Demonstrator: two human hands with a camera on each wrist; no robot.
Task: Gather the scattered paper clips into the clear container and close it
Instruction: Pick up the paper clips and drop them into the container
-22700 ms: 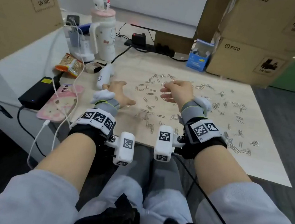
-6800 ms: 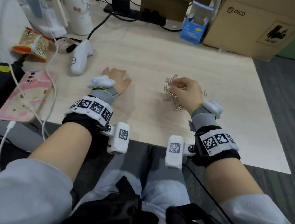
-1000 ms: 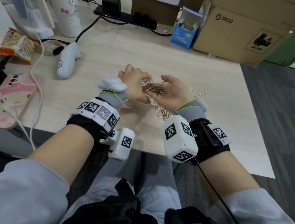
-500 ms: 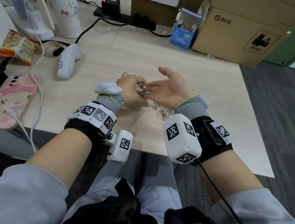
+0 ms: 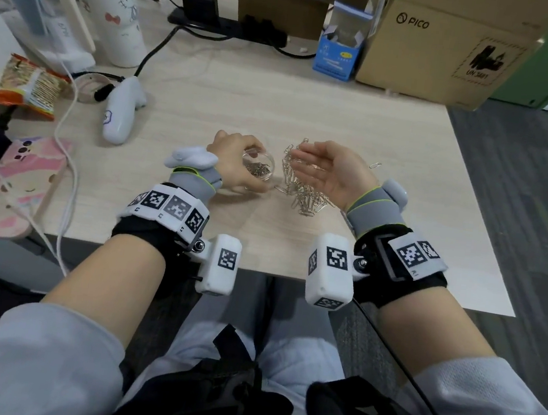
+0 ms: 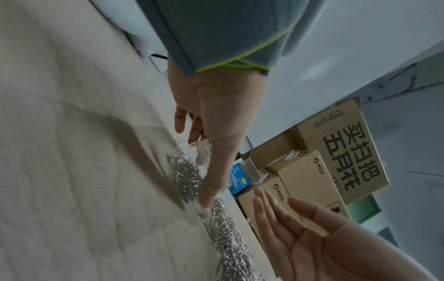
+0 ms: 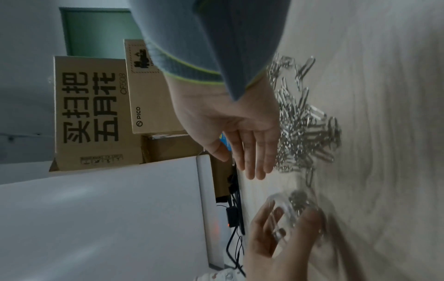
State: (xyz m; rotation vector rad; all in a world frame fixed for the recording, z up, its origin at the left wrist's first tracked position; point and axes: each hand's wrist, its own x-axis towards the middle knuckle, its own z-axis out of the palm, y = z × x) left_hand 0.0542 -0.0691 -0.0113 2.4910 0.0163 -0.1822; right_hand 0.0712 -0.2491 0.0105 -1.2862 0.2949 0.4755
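Observation:
My left hand [image 5: 249, 170] grips a small round clear container [image 5: 261, 163] on the wooden table [image 5: 278, 104], thumb on the near side and fingers on the far rim. Several paper clips [image 5: 259, 170] lie inside it. To its right my right hand [image 5: 297, 156] is open, palm facing left, and a tangle of clips [image 5: 286, 167] hangs off its fingertips. Below lies the main clip pile [image 5: 305, 195]. The left wrist view has the container [image 6: 185, 176] and the pile [image 6: 228, 237]; the right wrist view has the pile [image 7: 305, 123] and the container [image 7: 288, 213]. No lid is on the container.
One stray clip [image 5: 374, 165] lies right of my right hand. A white controller [image 5: 120, 112], a round clear disc [image 5: 87, 89], a snack packet [image 5: 28, 87], a pink phone [image 5: 13, 182] and cables sit left. A blue box [image 5: 340, 53] and cardboard boxes [image 5: 440, 48] stand behind.
My hands have drawn apart. The right palm, earlier cupped with clips against the left hand, has turned sideways and the clips are sliding off. The container in the left hand now shows.

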